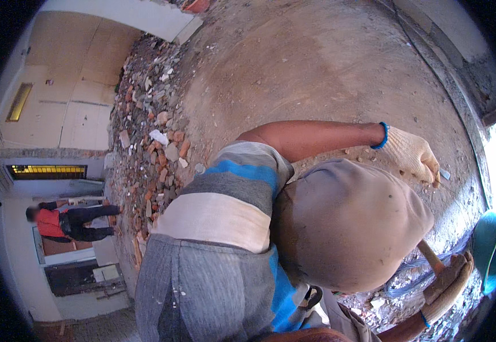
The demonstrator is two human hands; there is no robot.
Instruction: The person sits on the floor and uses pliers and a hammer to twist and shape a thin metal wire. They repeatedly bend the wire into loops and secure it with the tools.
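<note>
Neither of my own hands can be made out. Close in front of me bends another person in a brown cap (pixel 350 222) and a grey, blue and white striped shirt (pixel 213 216). Both of that person's hands wear cream knitted gloves with blue cuffs. One glove (pixel 410 154), on a stretched arm, has its fingers bent close to the ground beside a small bluish flat piece (pixel 444 174). The other glove (pixel 450 296) grips a tool with a wooden handle (pixel 430 256); its far end is partly hidden.
The view lies sideways. Broken bricks and rubble (pixel 156 148) line the wall side, beside bare earth (pixel 270 62). A teal container (pixel 493 245) and coiled bluish wire (pixel 407 276) lie near the tool. A second person in red (pixel 54 222) stands far off.
</note>
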